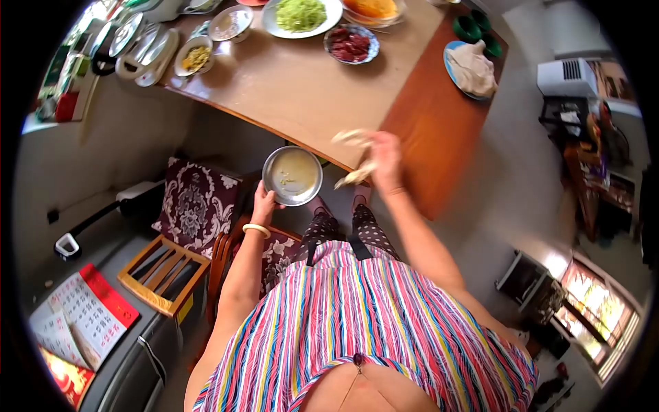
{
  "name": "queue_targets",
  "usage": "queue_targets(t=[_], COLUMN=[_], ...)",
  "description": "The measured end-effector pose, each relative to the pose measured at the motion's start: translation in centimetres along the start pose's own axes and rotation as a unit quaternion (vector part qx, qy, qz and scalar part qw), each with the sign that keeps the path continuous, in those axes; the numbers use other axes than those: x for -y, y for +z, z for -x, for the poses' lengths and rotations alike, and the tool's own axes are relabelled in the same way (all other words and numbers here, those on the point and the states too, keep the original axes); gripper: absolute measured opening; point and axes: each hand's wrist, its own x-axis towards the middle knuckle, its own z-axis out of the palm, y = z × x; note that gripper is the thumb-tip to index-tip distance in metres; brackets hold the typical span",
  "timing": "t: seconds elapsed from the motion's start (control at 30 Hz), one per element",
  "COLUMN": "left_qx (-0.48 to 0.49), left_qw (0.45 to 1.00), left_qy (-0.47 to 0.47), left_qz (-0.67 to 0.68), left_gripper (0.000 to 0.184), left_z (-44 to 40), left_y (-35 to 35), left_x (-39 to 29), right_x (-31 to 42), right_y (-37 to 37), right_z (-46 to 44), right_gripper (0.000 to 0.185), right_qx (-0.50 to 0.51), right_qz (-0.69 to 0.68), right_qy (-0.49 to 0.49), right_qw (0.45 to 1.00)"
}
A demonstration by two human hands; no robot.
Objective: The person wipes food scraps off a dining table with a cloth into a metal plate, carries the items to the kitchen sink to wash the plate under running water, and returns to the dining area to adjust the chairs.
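Observation:
My left hand [265, 204], with a pale bangle at the wrist, grips the rim of a round metal bowl [272, 165] just off the table's front edge. Some cloudy liquid and a few small yellowish scraps lie in the bowl. To its right, my right hand [386, 162] is closed around pale, cream-coloured strips [358, 174] that stick out on its left side above and below. Motion blurs them, and their kind cannot be made out. This hand is over the table's near corner.
On the table [295, 89] stand a plate of shredded green vegetable [300, 15], a bowl of red meat [350, 45], a small bowl of yellow bits [196, 60] and a blue plate with a pale cloth-like piece [472, 69]. A patterned chair [199, 196] stands at the left.

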Motion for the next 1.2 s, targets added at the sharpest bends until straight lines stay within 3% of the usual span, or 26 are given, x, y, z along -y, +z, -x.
queue_targets(t=[0.07,0.1,0.17,0.23,0.33,0.57,0.63,0.67,0.7,0.77,0.8,0.83,0.9,0.97,1.03,1.1,1.2], left_qx=[0.009,0.015,0.025,0.049,0.024,0.051,0.06,0.054,0.058,0.039,0.03,0.02,0.014,0.02,0.002,0.021,-0.007], left_qw=[1.0,1.0,0.999,0.998,0.999,0.998,0.998,0.998,0.998,0.999,1.0,1.0,1.0,1.0,1.0,1.0,1.0], left_qy=[0.003,0.006,0.014,0.019,0.012,0.022,0.022,0.01,0.016,0.004,-0.003,-0.01,-0.014,-0.012,-0.002,0.013,-0.007], left_qz=[-0.013,-0.013,-0.013,-0.017,-0.019,-0.018,-0.017,-0.013,-0.012,-0.005,-0.009,-0.012,-0.011,-0.005,-0.001,0.009,0.018], left_gripper=[0.032,0.032,0.032,0.032,0.031,0.032,0.033,0.033,0.034,0.034,0.032,0.031,0.032,0.035,0.037,0.041,0.042], left_z=[0.0,0.0,-0.2,-0.1,0.1,0.2,0.3,0.4,0.3,0.6,0.9,1.2,1.0,1.0,1.0,0.9,1.5], left_y=[-0.1,-0.1,-0.4,-0.4,0.1,0.6,0.6,0.6,0.4,0.6,0.9,1.3,1.6,1.3,1.9,1.3,1.7], left_x=[0.0,0.2,0.7,0.6,0.5,0.3,0.4,0.5,0.7,0.4,0.0,-0.4,-0.4,0.0,0.2,1.1,0.9], right_x=[-0.2,-2.3,-7.5,-7.6,-5.7,-1.9,-1.5,-1.3,-2.8,-3.2,-4.0,-5.0,-7.7,-11.3,-10.9,-11.1,-9.0], right_y=[-7.9,-13.2,-20.0,-18.0,-10.1,2.6,3.6,3.1,2.1,-0.9,-2.7,-4.9,-10.2,-12.7,-11.4,-8.6,-4.1], right_z=[-1.5,-2.0,0.0,2.5,4.7,3.8,2.2,1.1,-1.0,-7.6,-11.8,-16.7,-25.8,-31.0,-31.3,-28.6,-21.0], right_gripper=[0.022,0.029,0.039,0.046,0.048,0.035,0.031,0.028,0.022,0.016,0.019,0.021,0.032,0.035,0.037,0.036,0.033], right_qx=[-0.093,-0.089,-0.113,-0.164,-0.179,-0.036,0.035,0.058,0.038,-0.011,-0.05,-0.088,-0.031,-0.039,-0.064,-0.087,-0.034], right_qz=[-0.089,0.251,0.404,0.53,0.565,0.369,0.271,0.169,0.194,0.057,-0.075,0.079,0.241,0.419,0.449,0.498,0.446], right_qy=[0.031,-0.066,-0.057,-0.055,-0.047,-0.086,-0.104,-0.024,-0.108,-0.081,-0.052,-0.185,-0.188,-0.153,-0.073,-0.134,-0.206], right_qw=[0.991,0.962,0.906,0.83,0.804,0.925,0.956,0.984,0.974,0.995,0.995,0.976,0.951,0.894,0.888,0.852,0.87])
